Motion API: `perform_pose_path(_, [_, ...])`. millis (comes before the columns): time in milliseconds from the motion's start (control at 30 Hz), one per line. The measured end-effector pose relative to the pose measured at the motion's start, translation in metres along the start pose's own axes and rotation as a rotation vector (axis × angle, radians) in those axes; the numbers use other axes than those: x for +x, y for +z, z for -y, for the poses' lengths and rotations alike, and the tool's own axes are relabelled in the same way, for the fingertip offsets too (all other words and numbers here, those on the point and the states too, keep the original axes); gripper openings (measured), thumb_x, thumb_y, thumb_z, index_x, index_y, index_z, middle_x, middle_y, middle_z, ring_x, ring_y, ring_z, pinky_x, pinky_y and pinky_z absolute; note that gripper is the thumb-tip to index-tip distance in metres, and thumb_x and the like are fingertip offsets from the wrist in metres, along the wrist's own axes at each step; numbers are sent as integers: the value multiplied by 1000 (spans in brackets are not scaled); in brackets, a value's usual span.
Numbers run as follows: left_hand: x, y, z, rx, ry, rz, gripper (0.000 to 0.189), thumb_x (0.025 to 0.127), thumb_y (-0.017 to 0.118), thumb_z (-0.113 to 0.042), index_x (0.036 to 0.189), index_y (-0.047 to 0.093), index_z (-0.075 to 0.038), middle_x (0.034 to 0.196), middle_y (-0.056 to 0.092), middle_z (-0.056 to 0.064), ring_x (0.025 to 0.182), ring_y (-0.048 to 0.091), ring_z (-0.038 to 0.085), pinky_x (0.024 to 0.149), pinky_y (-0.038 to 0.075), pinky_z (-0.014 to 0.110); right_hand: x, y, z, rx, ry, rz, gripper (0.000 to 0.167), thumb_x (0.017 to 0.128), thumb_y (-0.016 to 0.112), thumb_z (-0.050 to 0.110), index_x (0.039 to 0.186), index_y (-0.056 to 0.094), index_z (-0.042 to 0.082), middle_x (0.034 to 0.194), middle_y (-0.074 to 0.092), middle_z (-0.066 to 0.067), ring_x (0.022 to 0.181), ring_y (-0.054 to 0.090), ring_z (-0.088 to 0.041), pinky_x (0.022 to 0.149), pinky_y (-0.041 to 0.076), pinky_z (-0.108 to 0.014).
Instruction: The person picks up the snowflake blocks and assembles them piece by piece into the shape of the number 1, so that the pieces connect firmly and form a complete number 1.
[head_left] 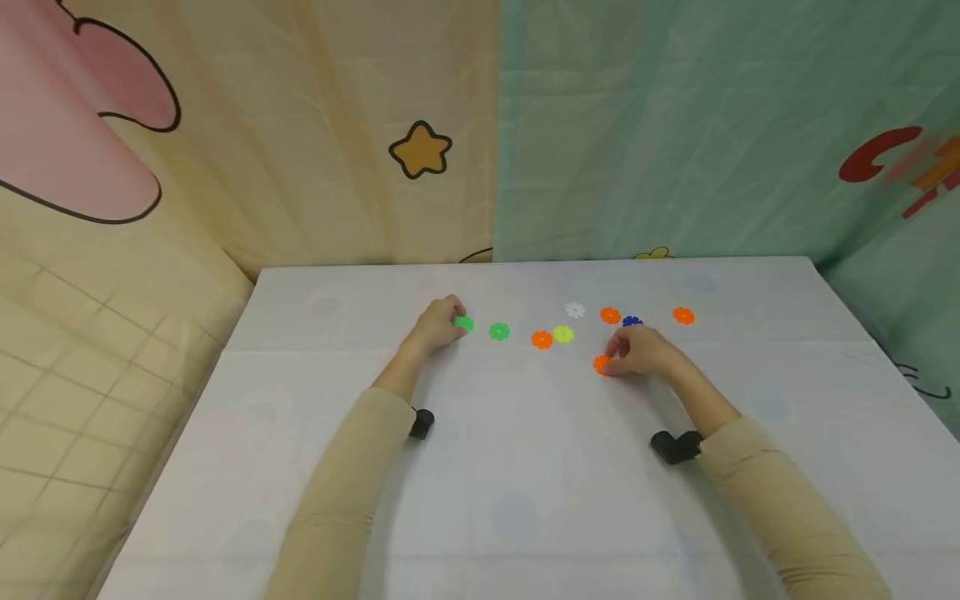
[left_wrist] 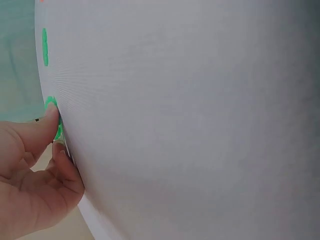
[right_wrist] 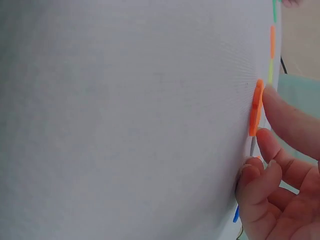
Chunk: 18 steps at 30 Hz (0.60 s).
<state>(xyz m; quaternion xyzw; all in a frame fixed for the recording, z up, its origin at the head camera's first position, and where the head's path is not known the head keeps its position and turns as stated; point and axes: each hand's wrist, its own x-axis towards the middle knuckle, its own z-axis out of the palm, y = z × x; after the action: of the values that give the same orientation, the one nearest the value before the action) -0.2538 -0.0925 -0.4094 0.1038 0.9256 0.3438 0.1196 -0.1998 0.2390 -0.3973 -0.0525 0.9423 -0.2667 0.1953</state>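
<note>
Flower-shaped discs (head_left: 499, 332) lay in an uneven row across the counter (head_left: 480, 475), my left fingers (left_wrist: 67, 170) pinching a green disc (head_left: 467, 324) and my right fingers (right_wrist: 279, 152) an orange disc (right_wrist: 256, 110), two thus in hand, the rest seemingly left.

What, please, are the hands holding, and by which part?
Left hand: a green disc, by its rim; right hand: an orange disc, by its rim.
</note>
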Motion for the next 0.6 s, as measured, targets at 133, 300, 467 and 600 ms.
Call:
perform_pose_path(133, [1, 0, -1, -4, -2, 3, 31, 85, 65, 0, 113, 51, 2, 108, 56, 21, 99, 52, 32, 88, 43, 41, 0, 0, 0, -18, -6, 3, 33, 73, 80, 20, 91, 58, 2, 78, 47, -8, 72, 45, -21, 58, 39, -27])
perform_pose_path(300, [-2, 1, 0, 8, 16, -19, 29, 85, 65, -2, 109, 50, -1, 102, 60, 18, 92, 54, 29, 83, 44, 39, 0, 2, 1, -14, -11, -2, 33, 72, 80, 18, 89, 56, 3, 78, 47, -8, 70, 45, -21, 56, 38, -27])
perform_pose_path(467, [-5, 0, 2, 49, 45, -56, 28, 82, 69, -7, 105, 53, -4, 92, 61, 14, 84, 55, 27, 78, 44, 39, 1, 3, -2, 34, -53, -1, 32, 74, 79, 16, 89, 55, 3, 77, 47, -7, 71, 44, -21, 58, 38, -27])
perform_pose_path(600, [-7, -2, 2, 42, 55, -87, 29, 80, 72, -8, 103, 55, -3, 79, 58, 10, 75, 52, 24, 72, 42, 36, 0, 2, -7, 125, -101, 9, 26, 78, 75, 11, 89, 54, 2, 76, 48, -6, 72, 46, -21, 60, 40, -27])
